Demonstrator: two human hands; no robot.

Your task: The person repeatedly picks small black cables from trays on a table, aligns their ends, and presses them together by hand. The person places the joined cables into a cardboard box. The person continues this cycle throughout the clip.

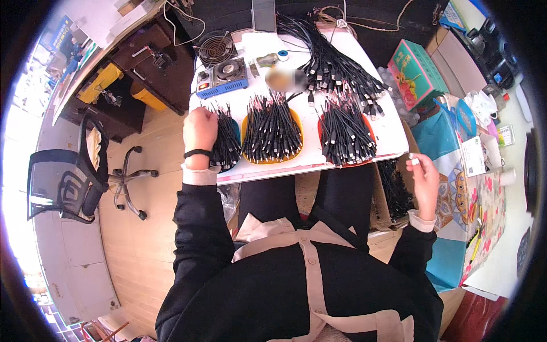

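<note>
My left hand (199,132), with a dark band at the wrist, is closed at the table's left edge. It is beside a blue tray (233,162) of short black cables, and whatever its fingers hold is hidden. My right hand (424,181) is off the table's right corner, fingers loosely apart, with small white pieces at the fingertips that look like wraps. Between my hands, a yellow tray (245,149) and an orange-red tray (373,139) are heaped with black cables with metal plugs and stripped pinkish wire ends.
A blue device with a round top (223,78) and a small fan (216,49) stand at the back left. Long black USB cables (330,57) spread across the back right. A floor box of black cables (396,191) is below my right hand. An office chair (85,176) stands left.
</note>
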